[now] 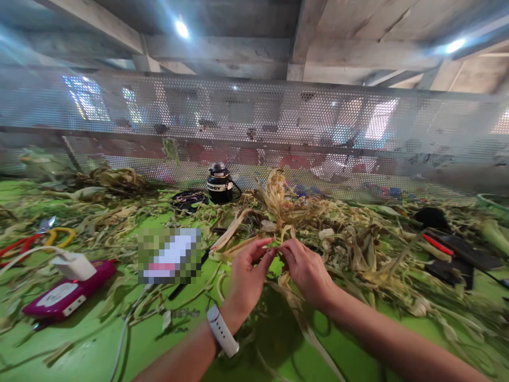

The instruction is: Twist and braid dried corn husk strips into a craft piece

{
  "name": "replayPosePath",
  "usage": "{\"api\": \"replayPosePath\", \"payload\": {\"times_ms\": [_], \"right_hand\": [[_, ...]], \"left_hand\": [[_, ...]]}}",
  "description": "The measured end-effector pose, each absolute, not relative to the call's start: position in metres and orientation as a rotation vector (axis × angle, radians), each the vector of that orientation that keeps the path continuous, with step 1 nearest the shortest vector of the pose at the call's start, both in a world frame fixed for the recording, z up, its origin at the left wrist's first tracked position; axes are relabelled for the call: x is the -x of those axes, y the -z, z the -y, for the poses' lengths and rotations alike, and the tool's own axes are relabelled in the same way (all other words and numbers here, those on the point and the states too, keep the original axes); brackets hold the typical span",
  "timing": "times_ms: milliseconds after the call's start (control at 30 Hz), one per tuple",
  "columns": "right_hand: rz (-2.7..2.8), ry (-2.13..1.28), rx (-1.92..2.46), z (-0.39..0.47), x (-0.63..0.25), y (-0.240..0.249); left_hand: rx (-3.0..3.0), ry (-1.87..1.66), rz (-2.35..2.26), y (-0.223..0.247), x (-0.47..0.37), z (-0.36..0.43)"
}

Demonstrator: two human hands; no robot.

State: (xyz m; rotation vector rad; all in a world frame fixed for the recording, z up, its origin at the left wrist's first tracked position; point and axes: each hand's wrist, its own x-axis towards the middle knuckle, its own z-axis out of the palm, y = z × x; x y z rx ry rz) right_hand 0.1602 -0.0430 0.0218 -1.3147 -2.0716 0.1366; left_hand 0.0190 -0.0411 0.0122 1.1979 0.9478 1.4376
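Observation:
My left hand [248, 276], with a white watch strap [222, 331] on its wrist, is closed with thumb and forefinger pinched. Close on its right, my right hand [308, 273] is pinched too, and the fingertips of both almost meet. A thin dried plant strip [287, 232] shows at the fingertips; how much of it each hand grips is partly hidden. Below the hands a longer dry husk-like strip [300, 318] trails down over the green tabletop [274, 345]. Behind them stands a bunch of dry husks [275, 199].
Dry leaves and stalks [366, 249] litter the table. At left lie scissors [59, 236], a purple power strip [93, 284] with a white plug [75, 265], and a blurred-out phone-like object [170, 257]. A black bottle [219, 185] stands before a perforated metal screen [246, 116].

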Motion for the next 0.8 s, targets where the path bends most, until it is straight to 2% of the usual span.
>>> {"api": "replayPosePath", "payload": {"times_ms": [267, 433, 800], "right_hand": [[1.888, -0.607, 1.262, 0.042, -0.161, -0.03], [1.719, -1.021, 1.223, 0.037, -0.166, -0.04], [1.675, -0.882, 1.217, 0.041, -0.164, -0.04]], "left_hand": [[-1.158, -1.329, -0.915, -0.018, -0.013, 0.04], [-1.12, -1.273, -0.854, -0.025, -0.008, 0.038], [-1.088, -1.277, -0.781, -0.016, -0.005, 0.034]]}}
